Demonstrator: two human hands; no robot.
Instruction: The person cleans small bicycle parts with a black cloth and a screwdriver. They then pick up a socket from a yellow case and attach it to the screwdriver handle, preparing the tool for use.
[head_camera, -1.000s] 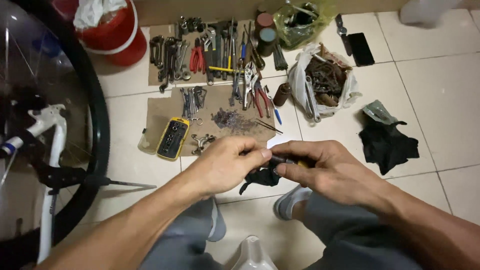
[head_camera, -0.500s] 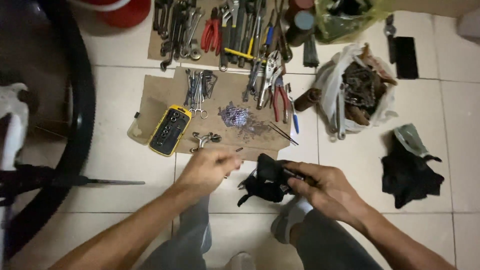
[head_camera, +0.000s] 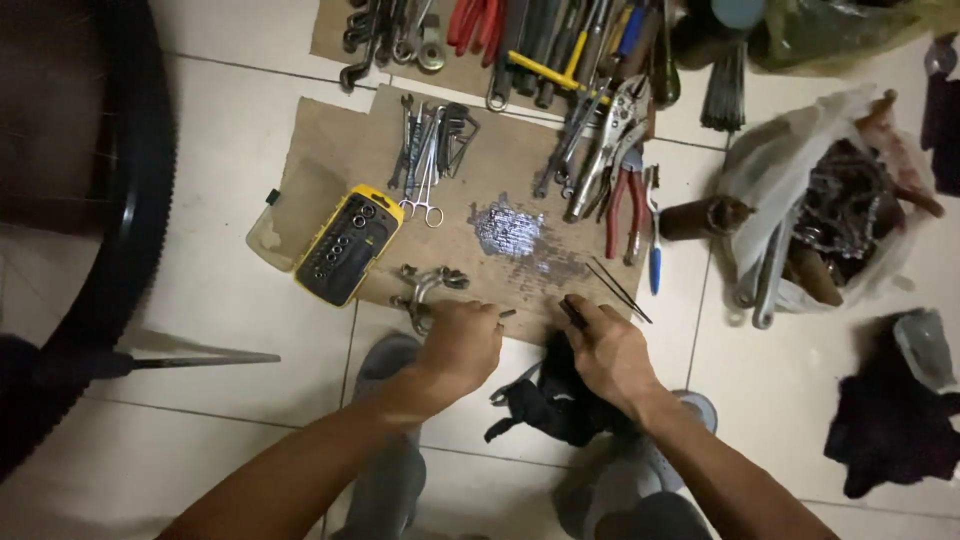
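Observation:
My left hand (head_camera: 460, 345) rests at the front edge of a brown cardboard sheet (head_camera: 330, 170), fingers curled around a small dark metal piece whose tip pokes out to the right. It lies just right of a silver brake part (head_camera: 425, 287). My right hand (head_camera: 610, 350) pinches a short dark rod-like part at the cardboard's edge, close to thin black spokes (head_camera: 618, 288). A black rag (head_camera: 545, 405) lies under and between my wrists, over my grey shoes.
On the cardboard lie a yellow socket case (head_camera: 345, 243), small wrenches (head_camera: 425, 150), a pile of tiny shiny parts (head_camera: 505, 228), pliers (head_camera: 620, 190) and other tools. A white bag of chains (head_camera: 835, 215) and a dark cloth (head_camera: 895, 420) lie right. A bicycle tyre (head_camera: 120, 240) curves along the left.
Both hands have moved forward from the black rag to the cardboard's front edge and drawn apart. The rag now lies on my shoes. The camera has tilted down and closer.

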